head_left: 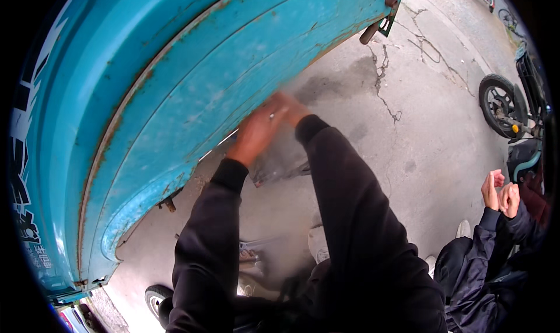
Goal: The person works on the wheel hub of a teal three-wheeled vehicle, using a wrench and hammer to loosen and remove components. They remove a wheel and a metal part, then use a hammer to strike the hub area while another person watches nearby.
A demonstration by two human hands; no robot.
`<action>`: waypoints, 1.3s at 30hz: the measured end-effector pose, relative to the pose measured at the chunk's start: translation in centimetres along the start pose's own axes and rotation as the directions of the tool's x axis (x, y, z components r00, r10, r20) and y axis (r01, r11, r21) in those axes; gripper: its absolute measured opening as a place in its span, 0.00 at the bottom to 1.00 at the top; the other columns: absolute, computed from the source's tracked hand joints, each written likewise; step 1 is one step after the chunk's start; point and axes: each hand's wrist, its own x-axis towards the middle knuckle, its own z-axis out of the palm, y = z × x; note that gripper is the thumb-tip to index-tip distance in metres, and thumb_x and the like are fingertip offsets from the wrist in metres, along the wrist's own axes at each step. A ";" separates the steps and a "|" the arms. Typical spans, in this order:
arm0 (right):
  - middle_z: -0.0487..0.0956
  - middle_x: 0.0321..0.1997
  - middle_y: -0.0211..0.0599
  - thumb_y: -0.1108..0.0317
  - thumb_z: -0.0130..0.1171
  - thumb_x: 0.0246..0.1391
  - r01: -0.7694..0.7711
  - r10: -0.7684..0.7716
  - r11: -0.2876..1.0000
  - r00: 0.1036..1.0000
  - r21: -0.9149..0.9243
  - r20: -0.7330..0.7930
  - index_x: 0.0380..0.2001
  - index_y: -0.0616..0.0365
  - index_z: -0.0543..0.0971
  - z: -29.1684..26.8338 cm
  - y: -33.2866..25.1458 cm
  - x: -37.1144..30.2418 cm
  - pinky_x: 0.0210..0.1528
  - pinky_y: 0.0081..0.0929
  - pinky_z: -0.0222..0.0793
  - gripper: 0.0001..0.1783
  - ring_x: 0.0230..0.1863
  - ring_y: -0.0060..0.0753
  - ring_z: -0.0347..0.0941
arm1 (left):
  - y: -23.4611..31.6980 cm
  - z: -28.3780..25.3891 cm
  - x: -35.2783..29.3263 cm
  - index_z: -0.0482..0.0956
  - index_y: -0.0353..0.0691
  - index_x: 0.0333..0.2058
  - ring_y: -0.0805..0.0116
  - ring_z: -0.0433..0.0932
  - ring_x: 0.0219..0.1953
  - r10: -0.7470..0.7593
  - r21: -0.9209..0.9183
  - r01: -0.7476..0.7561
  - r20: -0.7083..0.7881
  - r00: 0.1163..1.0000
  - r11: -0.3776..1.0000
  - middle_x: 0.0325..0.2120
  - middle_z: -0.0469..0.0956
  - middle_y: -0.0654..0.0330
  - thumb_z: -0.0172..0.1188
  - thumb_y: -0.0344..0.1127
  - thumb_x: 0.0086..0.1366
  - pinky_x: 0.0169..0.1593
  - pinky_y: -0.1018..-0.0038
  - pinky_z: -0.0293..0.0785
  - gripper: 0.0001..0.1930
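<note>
Blurred and bunched close together at mid-view: left hand, with right hand just beside it, up and to the right — cannot tell how far open either is, nor whether gripping anything. Immediately left of and above both hands, its lower edge right by the fingers, a rust-seamed turquoise vehicle body; cannot tell if touched. Right of the hands, cracked concrete. Well apart to their lower right, a co-worker's hands — then, farther off rightward, a moped's black wheel.
</note>
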 end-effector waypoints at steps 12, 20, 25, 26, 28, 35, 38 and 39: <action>0.82 0.43 0.44 0.64 0.51 0.62 -0.167 0.111 0.964 0.960 0.207 0.256 0.42 0.60 0.82 -2.4 1.1 5.6 0.47 0.41 0.71 0.15 0.41 0.42 0.79 | -1.2 1.8 -2.6 0.80 0.41 0.42 0.56 0.75 0.47 0.167 0.260 -0.210 0.179 0.970 0.942 0.40 0.78 0.56 0.59 0.45 0.66 0.53 0.64 0.69 0.14; 0.82 0.46 0.51 0.61 0.49 0.66 -0.339 0.334 0.937 0.940 0.090 0.062 0.47 0.64 0.78 -4.4 -12.6 6.2 0.50 0.42 0.70 0.18 0.47 0.45 0.78 | -9.0 7.5 -2.9 0.78 0.39 0.50 0.56 0.75 0.53 -0.024 0.820 -0.165 0.212 0.977 0.549 0.48 0.78 0.52 0.59 0.39 0.64 0.56 0.60 0.68 0.18; 0.79 0.52 0.58 0.57 0.46 0.69 -0.092 0.136 0.985 0.936 0.148 -0.325 0.53 0.66 0.75 -2.1 -13.7 -2.3 0.54 0.45 0.68 0.23 0.53 0.54 0.76 | -8.8 8.2 -1.0 0.76 0.37 0.54 0.54 0.72 0.56 0.023 0.734 0.054 -0.095 0.995 0.677 0.51 0.74 0.50 0.56 0.37 0.66 0.57 0.54 0.68 0.19; 0.79 0.52 0.57 0.58 0.46 0.68 -0.156 0.204 0.974 0.915 0.161 -0.348 0.54 0.63 0.74 -0.7 -12.6 -3.2 0.55 0.46 0.68 0.21 0.54 0.57 0.75 | -8.6 8.1 -1.6 0.76 0.38 0.53 0.55 0.72 0.56 0.022 0.759 0.092 -0.140 0.990 0.644 0.51 0.73 0.50 0.56 0.38 0.66 0.57 0.53 0.68 0.19; 0.78 0.54 0.54 0.60 0.47 0.67 -0.267 0.311 0.950 0.849 0.159 -0.427 0.55 0.58 0.74 0.1 -9.6 -2.5 0.57 0.47 0.68 0.19 0.54 0.63 0.72 | -7.9 7.2 -0.9 0.79 0.40 0.49 0.59 0.71 0.57 0.057 0.780 0.103 -0.175 0.983 0.618 0.53 0.72 0.51 0.55 0.38 0.64 0.55 0.52 0.68 0.17; 0.81 0.46 0.42 0.69 0.52 0.64 -0.366 0.236 0.770 0.924 0.522 0.300 0.48 0.58 0.77 -4.7 -7.9 -3.3 0.54 0.36 0.72 0.12 0.51 0.36 0.77 | 1.1 -1.0 -9.4 0.80 0.42 0.41 0.58 0.80 0.48 -0.340 0.389 0.303 0.029 0.940 0.870 0.44 0.79 0.58 0.63 0.38 0.60 0.51 0.61 0.76 0.12; 0.82 0.44 0.34 0.73 0.55 0.61 -0.211 0.103 0.924 0.940 0.319 0.324 0.45 0.58 0.79 -4.0 -5.2 -2.6 0.52 0.33 0.73 0.10 0.48 0.29 0.77 | 1.2 -2.9 -6.7 0.80 0.46 0.44 0.54 0.78 0.47 -0.150 0.336 0.267 -0.335 0.930 0.903 0.43 0.78 0.56 0.63 0.41 0.62 0.51 0.61 0.74 0.13; 0.82 0.43 0.31 0.73 0.56 0.61 -0.155 0.088 0.967 0.948 0.204 0.307 0.44 0.58 0.79 -3.7 -3.7 -1.8 0.52 0.33 0.73 0.09 0.48 0.29 0.77 | -0.3 -2.4 -5.0 0.79 0.46 0.46 0.53 0.77 0.49 -0.177 0.231 0.256 -0.316 0.932 0.938 0.45 0.78 0.54 0.61 0.42 0.64 0.53 0.60 0.72 0.14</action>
